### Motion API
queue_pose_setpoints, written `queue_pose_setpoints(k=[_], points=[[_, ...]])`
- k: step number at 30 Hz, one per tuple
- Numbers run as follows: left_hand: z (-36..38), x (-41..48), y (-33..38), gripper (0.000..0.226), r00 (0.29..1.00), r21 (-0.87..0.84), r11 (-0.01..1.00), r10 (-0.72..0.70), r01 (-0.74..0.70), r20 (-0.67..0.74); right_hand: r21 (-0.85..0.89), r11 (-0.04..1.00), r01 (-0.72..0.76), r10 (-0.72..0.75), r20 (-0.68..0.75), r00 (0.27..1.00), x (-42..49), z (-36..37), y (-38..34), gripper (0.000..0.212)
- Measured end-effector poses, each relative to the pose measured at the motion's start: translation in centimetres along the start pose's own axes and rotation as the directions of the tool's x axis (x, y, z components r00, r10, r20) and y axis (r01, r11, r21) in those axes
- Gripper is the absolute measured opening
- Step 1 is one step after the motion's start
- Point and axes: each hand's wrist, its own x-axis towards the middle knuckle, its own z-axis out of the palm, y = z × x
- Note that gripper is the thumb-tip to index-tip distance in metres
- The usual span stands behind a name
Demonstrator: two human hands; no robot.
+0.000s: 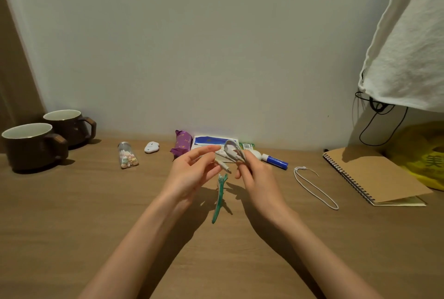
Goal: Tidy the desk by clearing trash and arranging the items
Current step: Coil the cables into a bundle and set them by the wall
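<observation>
Right hand (255,179) grips a coiled pale grey cable (233,151) above the wooden desk (72,226); left hand (189,173), fingers relaxed, touches its plug end.

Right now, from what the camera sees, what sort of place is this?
Most likely a home desk against a plain wall. It carries two brown mugs, a spiral notebook and a glue stick, and the right hand holds a coiled cable.
</observation>
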Motion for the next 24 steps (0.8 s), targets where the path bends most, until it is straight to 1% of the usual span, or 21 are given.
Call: queue_pose_setpoints(k=[2, 4, 6, 7, 8, 9, 10, 11, 13, 14, 16, 17, 18, 20, 22, 24], points=[[0.1, -0.1, 0.2, 0.022, 0.998, 0.103, 0.994, 0.043, -0.047, 0.041, 0.136, 0.990, -0.046, 0.045, 0.011, 0.999, 0.4, -0.2, 0.3, 0.018], [0.2, -0.1, 0.5, 0.027, 0.996, 0.150, 0.986, 0.062, -0.072, 0.068, 0.210, 0.974, -0.087, 0.083, 0.030, 0.996, 0.7, -0.5, 0.5, 0.016], [0.0, 0.0, 0.8, 0.036, 0.991, 0.089, 0.995, 0.027, -0.039, 0.134, 0.265, 0.955, -0.131, 0.119, 0.062, 0.991, 0.9, -1.0, 0.6, 0.018], [-0.3, 0.0, 1.0, 0.039, 0.981, 0.058, 0.998, 0.008, -0.020, 0.196, 0.300, 0.942, -0.151, 0.132, 0.085, 0.988, 1.0, -1.3, 0.6, 0.019], [-0.7, 0.0, 1.1, 0.039, 0.964, 0.065, 0.998, 0.009, -0.027, 0.266, 0.342, 0.924, -0.174, 0.141, 0.118, 0.983, 1.0, -1.7, 0.6, 0.019], [-1.2, 0.0, 1.1, 0.035, 0.945, 0.123, 0.989, 0.032, -0.076, 0.324, 0.386, 0.901, -0.197, 0.145, 0.160, 0.977, 1.0, -2.0, 0.5, 0.019], [-1.6, 0.1, 1.0, 0.032, 0.930, 0.208, 0.966, 0.071, -0.154, 0.360, 0.418, 0.883, -0.215, 0.142, 0.199, 0.970, 0.9, -2.3, 0.4, 0.019], [-1.9, 0.3, 0.8, 0.033, 0.922, 0.298, 0.924, 0.120, -0.239, 0.368, 0.429, 0.874, -0.229, 0.140, 0.229, 0.963, 0.8, -2.5, 0.4, 0.020], [-2.0, 0.5, 0.4, 0.032, 0.909, 0.442, 0.811, 0.248, -0.384, 0.335, 0.411, 0.880, -0.240, 0.139, 0.261, 0.955, 0.8, -2.6, 0.5, 0.019], [-1.9, 0.6, 0.2, 0.030, 0.885, 0.484, 0.747, 0.323, -0.455, 0.334, 0.397, 0.887, -0.238, 0.134, 0.272, 0.953, 0.7, -2.5, 0.5, 0.017], [-2.0, 0.9, -0.1, 0.024, 0.806, 0.549, 0.590, 0.451, -0.592, 0.384, 0.364, 0.907, -0.214, 0.111, 0.284, 0.952, 0.7, -2.4, 0.6, 0.014], [-2.1, 1.1, -0.3, 0.023, 0.773, 0.568, 0.529, 0.492, -0.631, 0.400, 0.347, 0.917, -0.196, 0.094, 0.289, 0.953, 0.6, -2.3, 0.5, 0.013], [-2.1, 1.3, -0.4, 0.021, 0.758, 0.585, 0.494, 0.520, -0.643, 0.394, 0.329, 0.928, -0.176, 0.076, 0.295, 0.952, 0.6, -2.2, 0.4, 0.013], [-2.1, 1.6, -0.4, 0.014, 0.771, 0.612, 0.492, 0.531, -0.619, 0.353, 0.270, 0.954, -0.127, 0.040, 0.303, 0.952, 0.4, -2.1, 0.3, 0.013], [-2.1, 1.7, -0.6, 0.012, 0.807, 0.619, 0.529, 0.480, -0.580, 0.346, 0.146, 0.988, -0.057, 0.008, 0.313, 0.950, 0.2, -1.9, 0.3, 0.013], [-2.1, 1.5, -0.7, 0.012, 0.822, 0.617, 0.550, 0.452, -0.563, 0.347, 0.028, 1.000, 0.000, -0.009, 0.324, 0.946, 0.0, -1.8, 0.4, 0.015]])
